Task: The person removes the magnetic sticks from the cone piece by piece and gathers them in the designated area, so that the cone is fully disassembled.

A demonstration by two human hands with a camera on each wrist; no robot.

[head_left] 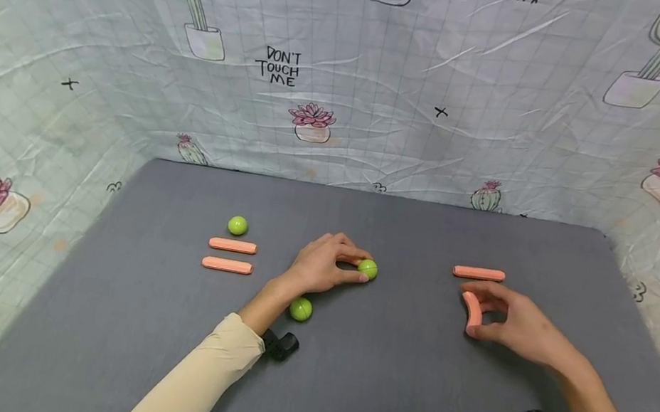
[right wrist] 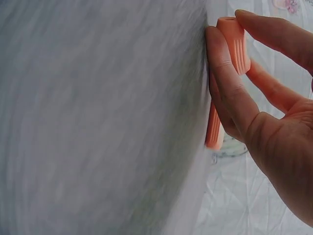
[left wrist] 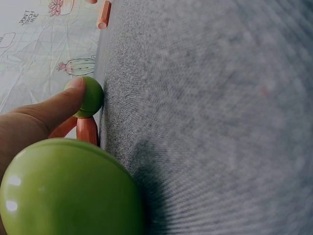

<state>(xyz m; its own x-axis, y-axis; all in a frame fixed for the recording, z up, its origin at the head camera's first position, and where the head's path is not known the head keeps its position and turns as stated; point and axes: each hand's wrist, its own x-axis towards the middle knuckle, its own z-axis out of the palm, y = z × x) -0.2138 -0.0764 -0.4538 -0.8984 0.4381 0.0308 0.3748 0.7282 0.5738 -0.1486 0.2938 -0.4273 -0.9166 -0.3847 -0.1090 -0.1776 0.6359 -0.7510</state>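
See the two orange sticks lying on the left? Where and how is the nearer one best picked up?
Probably around the middle of the nearer orange stick, coming from above, with thumb and fingers on its two long sides. It lies flat, slim and straight, running left to right, so a pinch across it should balance. The gap to the farther orange stick is narrow.

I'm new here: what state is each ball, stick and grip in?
Left grip: pinching.
Held ball: pinched in the left grip.
Right grip: pinching.
Held stick: pinched in the right grip, bent into a curve.
Near ball: not held.
Far-left ball: not held.
Upper left stick: lying straight.
Lower left stick: lying straight.
Far-right stick: lying straight.
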